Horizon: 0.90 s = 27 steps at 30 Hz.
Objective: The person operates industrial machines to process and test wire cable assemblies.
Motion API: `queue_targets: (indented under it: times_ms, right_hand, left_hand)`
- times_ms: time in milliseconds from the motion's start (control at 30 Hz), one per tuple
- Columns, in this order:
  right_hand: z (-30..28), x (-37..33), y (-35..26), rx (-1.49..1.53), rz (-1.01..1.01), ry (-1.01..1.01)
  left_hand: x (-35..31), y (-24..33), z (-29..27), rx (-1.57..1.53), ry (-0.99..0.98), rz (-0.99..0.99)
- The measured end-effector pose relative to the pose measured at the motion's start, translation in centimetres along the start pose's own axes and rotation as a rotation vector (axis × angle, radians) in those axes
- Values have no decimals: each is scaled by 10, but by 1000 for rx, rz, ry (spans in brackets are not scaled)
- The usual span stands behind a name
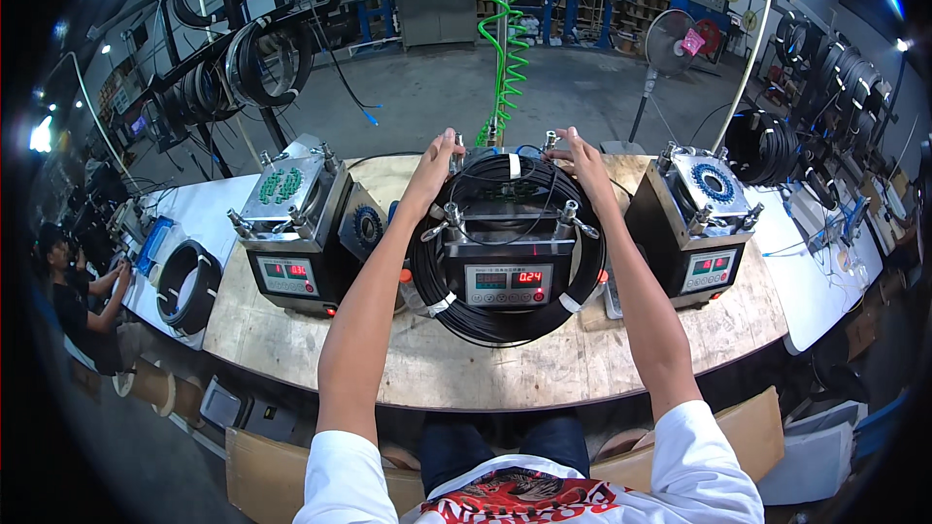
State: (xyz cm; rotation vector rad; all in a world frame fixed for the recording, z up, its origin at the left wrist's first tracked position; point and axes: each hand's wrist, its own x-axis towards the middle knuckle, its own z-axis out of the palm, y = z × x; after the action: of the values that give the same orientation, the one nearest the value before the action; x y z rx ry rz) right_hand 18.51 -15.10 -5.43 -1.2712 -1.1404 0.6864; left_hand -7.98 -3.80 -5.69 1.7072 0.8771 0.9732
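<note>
Left grip [439,164] and right grip [584,161], each beside a metal post [550,140]; black cable coil [495,327] extending between and below them.

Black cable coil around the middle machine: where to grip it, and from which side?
I'd take the black cable coil by its left and right arcs, one hand each, from outside: the middle machine fills its centre. White ties at top, lower left and lower right bind it, so it should hold together.
</note>
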Motion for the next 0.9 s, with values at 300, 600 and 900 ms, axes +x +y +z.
queue_targets:
  times_ms: [300, 600, 900]
  right_hand:
    - [-3, 5, 11, 48, -29, 32]
    - [-3, 10, 19, -62, -98, 89]
    - [0, 5, 11, -22, -54, 87]
  left_hand:
    - [2, -5, 3, -97, 24, 11]
    - [-2, 6, 3, -82, 41, -30]
    - [9, -15, 0, -113, -1, 25]
